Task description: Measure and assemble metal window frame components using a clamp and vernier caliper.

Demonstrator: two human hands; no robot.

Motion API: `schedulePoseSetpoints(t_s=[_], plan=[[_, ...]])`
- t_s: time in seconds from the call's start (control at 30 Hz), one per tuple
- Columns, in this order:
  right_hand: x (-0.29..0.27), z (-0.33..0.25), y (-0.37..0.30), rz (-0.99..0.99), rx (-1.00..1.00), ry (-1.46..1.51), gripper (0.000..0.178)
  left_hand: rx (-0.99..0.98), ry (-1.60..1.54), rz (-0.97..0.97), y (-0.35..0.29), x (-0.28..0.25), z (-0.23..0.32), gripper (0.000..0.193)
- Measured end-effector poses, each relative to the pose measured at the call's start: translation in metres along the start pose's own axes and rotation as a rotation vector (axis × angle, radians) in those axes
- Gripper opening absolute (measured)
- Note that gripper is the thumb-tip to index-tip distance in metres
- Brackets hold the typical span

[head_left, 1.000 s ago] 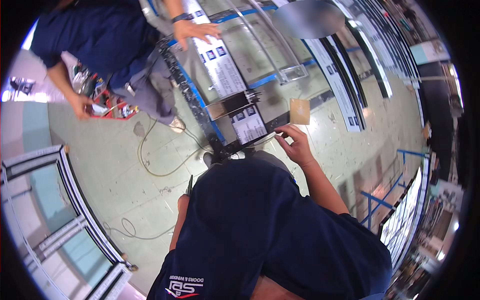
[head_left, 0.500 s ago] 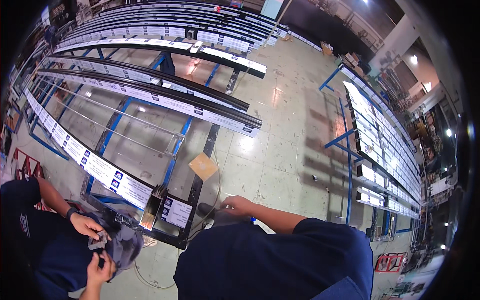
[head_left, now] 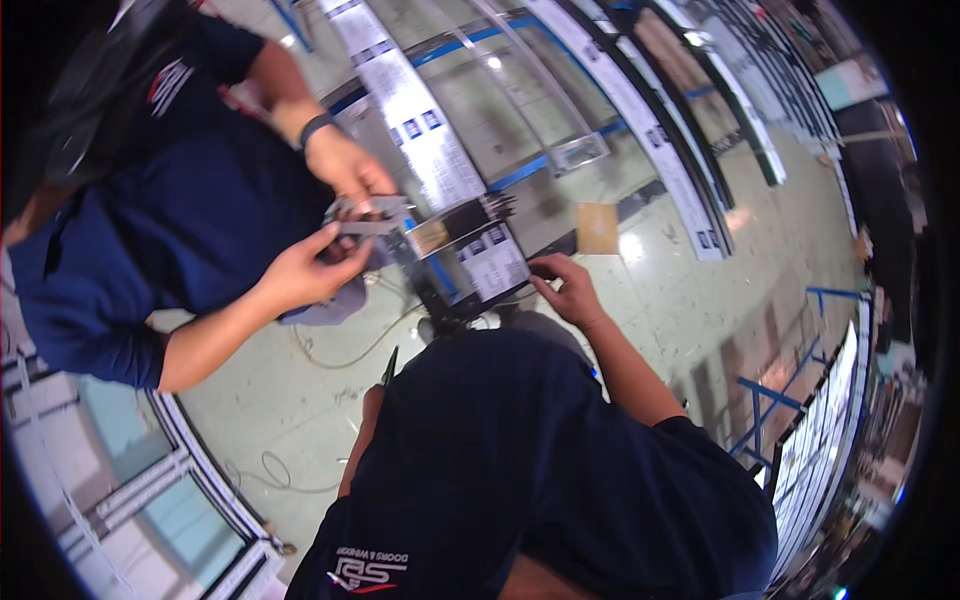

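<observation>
My right hand point(head_left: 568, 290) is at the near end of a white film-covered profile piece point(head_left: 493, 262) on the blue and black stand. Its fingertips and thumb are apart at the piece's edge, seemingly touching it. Low beside my body, my left hand point(head_left: 372, 402) is mostly hidden by my shirt, closed around a thin dark pointed tool point(head_left: 390, 366) whose kind I cannot make out. To the left, a co-worker's two hands hold small grey metal parts point(head_left: 368, 226) over the stand's end. A clear-walled box with a yellowish piece point(head_left: 430, 238) lies beside the long film-covered profile point(head_left: 425, 130).
More long profiles point(head_left: 640, 120) lie across blue racks beyond. A tan square board point(head_left: 598, 228) is on the floor past the stand. Another blue rack point(head_left: 770, 400) with profiles stands at the right. A hose point(head_left: 350, 362) curves over the floor; framed panels point(head_left: 190, 480) are lower left.
My view has turned and moved closer to the co-worker. My right hand has come to the profile piece's end. My left hand with the dark tool has come into view.
</observation>
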State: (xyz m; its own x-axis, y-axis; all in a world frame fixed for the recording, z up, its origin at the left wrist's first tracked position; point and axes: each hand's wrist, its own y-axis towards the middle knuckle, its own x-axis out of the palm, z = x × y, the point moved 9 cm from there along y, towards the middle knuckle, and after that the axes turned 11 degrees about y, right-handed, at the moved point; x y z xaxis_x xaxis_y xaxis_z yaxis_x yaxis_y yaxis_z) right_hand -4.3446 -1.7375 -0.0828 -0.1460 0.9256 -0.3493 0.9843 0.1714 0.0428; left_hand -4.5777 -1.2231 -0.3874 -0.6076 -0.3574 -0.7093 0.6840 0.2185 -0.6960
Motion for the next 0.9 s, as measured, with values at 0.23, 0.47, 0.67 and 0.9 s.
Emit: schedulePoseSetpoints(t_s=[0.23,0.47,0.67,0.9], plan=[[0.037,0.009,0.029,-0.188,0.031,-0.009,0.035,-0.086,-0.018,0.012,-0.061,0.033,-0.019,0.034],[0.043,0.034,0.033,-0.175,0.165,0.127,0.041,-0.168,-0.062,0.030,-0.102,0.035,-0.024,0.041],[0.037,0.050,0.031,-0.207,0.236,0.236,0.039,-0.207,-0.105,0.021,-0.100,0.016,0.003,0.049],[0.041,0.040,0.051,-0.475,0.235,0.031,0.040,-0.384,-0.459,0.244,-0.094,0.028,0.039,0.057]])
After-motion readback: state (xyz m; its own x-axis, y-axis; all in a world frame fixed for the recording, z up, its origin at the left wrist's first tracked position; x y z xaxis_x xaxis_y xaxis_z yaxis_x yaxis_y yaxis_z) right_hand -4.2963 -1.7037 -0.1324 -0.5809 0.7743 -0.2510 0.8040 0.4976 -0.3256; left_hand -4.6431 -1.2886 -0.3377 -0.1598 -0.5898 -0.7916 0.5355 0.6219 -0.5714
